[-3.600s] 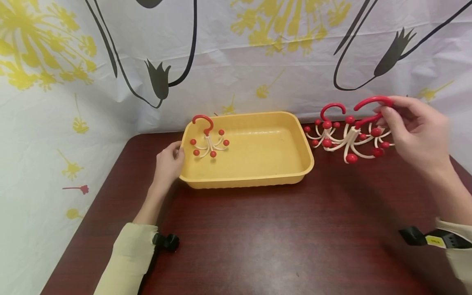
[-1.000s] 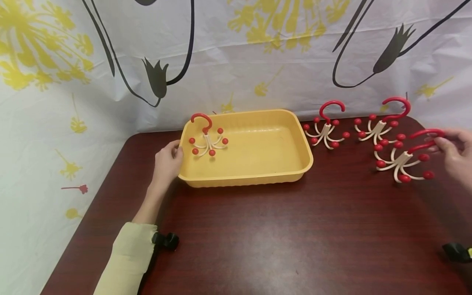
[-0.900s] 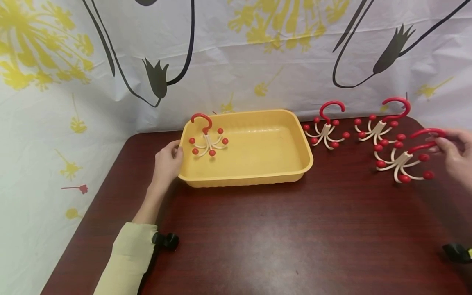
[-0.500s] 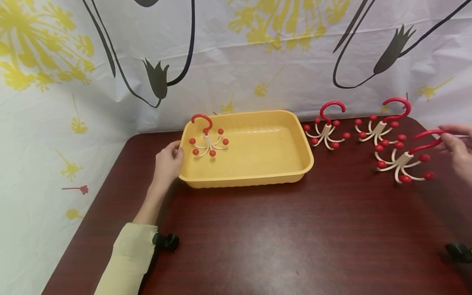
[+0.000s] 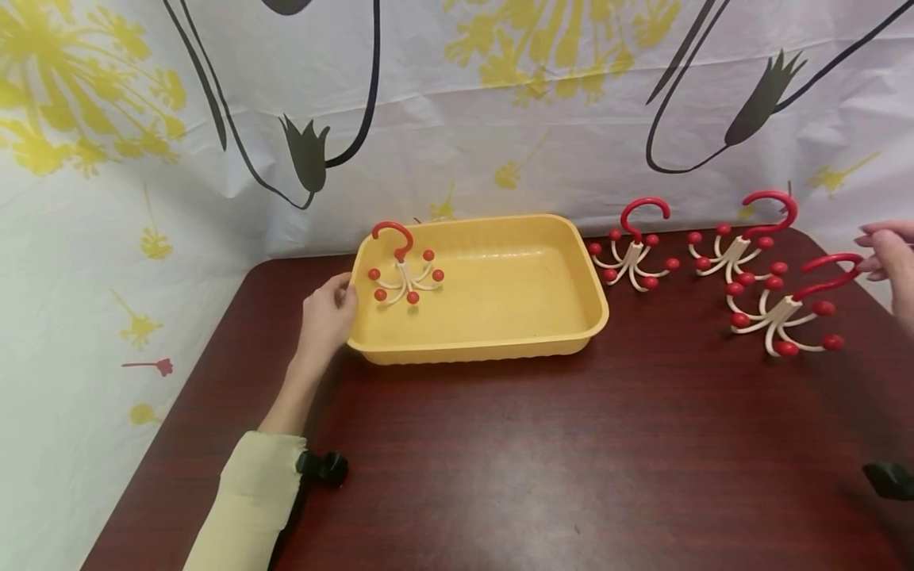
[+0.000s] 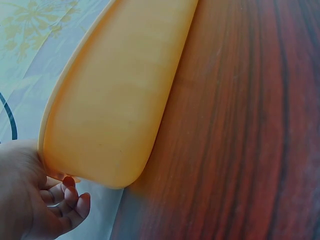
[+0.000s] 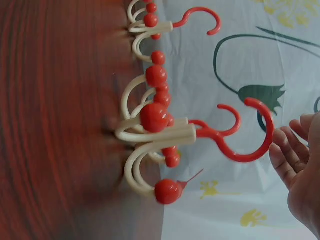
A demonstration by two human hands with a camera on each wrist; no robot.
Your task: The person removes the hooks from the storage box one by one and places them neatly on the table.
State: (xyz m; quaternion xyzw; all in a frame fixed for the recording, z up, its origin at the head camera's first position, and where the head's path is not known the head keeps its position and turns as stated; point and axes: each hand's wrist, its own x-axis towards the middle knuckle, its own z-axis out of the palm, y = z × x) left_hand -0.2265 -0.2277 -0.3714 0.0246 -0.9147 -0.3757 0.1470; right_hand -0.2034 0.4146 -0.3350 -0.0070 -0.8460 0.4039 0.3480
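My left hand [image 5: 325, 319] grips the left end of a yellow plastic tray [image 5: 480, 350]; in the left wrist view the tray's long outer wall [image 6: 115, 100] stretches away from the fingers. Inside the tray, at left, stands a multi-arm hanger [image 5: 403, 274] with cream curved arms, red ball tips and a red hook. Three similar hangers stand right of the tray: one beside it [image 5: 633, 255], one farther right [image 5: 735, 250], and the nearest [image 5: 783, 311]. My right hand [image 5: 896, 258], partly out of frame, has loose fingers just beside the nearest hanger's red hook [image 7: 245, 157] and holds nothing.
The dark red-brown wooden table [image 5: 500, 460] extends in front of the tray. A white cloth [image 5: 457, 151] printed with yellow and dark flowers hangs behind and at the left. The nearest two hangers stand close together, their arms overlapping in the head view.
Earlier my right hand carried a hanger from beside the tray to the front right, where it now stands. The fingers have let go of its hook. My left hand has stayed on the tray.
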